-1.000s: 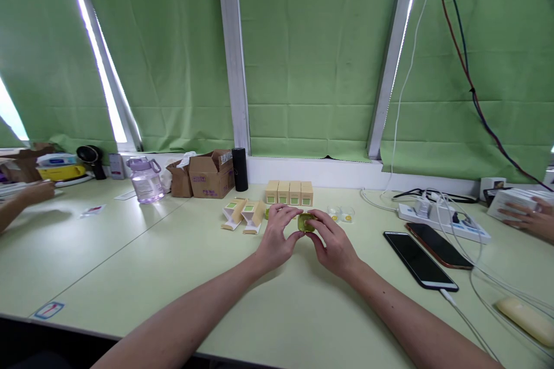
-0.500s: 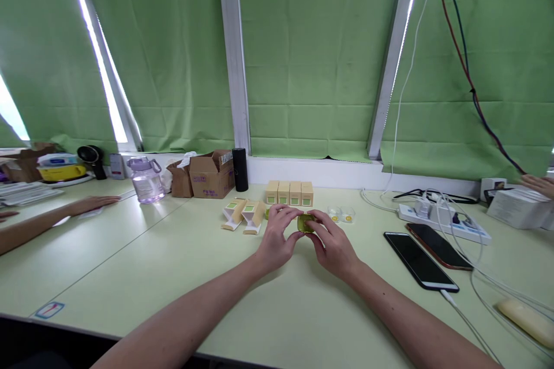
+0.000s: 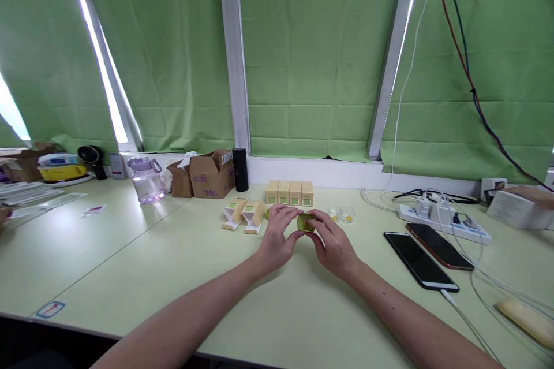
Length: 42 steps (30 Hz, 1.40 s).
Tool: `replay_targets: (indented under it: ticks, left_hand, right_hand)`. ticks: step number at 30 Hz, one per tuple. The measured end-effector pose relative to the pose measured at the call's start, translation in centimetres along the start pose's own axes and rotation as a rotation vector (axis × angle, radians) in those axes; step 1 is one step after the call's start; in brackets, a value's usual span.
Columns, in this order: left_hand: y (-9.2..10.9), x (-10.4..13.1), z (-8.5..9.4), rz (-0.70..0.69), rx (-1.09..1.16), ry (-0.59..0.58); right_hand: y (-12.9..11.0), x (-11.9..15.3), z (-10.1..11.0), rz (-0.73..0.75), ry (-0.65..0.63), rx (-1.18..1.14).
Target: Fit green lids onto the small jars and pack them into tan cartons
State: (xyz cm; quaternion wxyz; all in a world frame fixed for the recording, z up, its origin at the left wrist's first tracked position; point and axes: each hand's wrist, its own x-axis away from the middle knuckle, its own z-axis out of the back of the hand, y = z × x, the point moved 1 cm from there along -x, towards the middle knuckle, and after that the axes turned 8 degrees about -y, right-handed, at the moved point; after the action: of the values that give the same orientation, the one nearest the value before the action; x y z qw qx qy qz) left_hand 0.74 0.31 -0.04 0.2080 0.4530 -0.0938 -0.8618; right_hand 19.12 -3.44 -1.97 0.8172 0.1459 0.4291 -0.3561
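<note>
A small square green container (image 3: 306,222), seemingly translucent, is pinched between both my hands above the table. My left hand (image 3: 278,240) grips its left side with thumb and fingers. On its right side, the fingers and thumb of my right hand (image 3: 335,245) close on it. Part of another green item (image 3: 267,214) shows behind my left fingers, mostly hidden. To the left lie two opened small cartons (image 3: 254,214) with flaps out. Beyond my hands stands a row of several small cartons (image 3: 289,193). Two clear little cases (image 3: 341,215) with yellow spots sit beyond my right hand.
Two phones (image 3: 419,260) and a power strip (image 3: 448,223) with trailing white cables occupy the right. A lilac water jug (image 3: 146,179), cardboard boxes (image 3: 211,175) and a black cylinder (image 3: 240,170) stand at back left. Another person's hand (image 3: 532,196) rests over a white box at far right.
My hands and the green container look almost unmoved. The other person's arm at the left has pulled back, uncovering a small packet. At far right another hand has lowered onto the white box.
</note>
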Motion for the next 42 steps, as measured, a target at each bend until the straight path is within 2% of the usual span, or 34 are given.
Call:
replay_targets:
  ticks: [21,42]
  left_hand:
    - [-0.12,0.11,-0.06,-0.009,-0.021,0.018]
    - [-0.24,0.10,-0.16,0.011,0.006,0.008]
  right_hand:
    - [-0.03,-0.31,0.09,0.050,-0.005,0.023]
    - [0.01,0.02,0.02,0.001,0.022,-0.025]
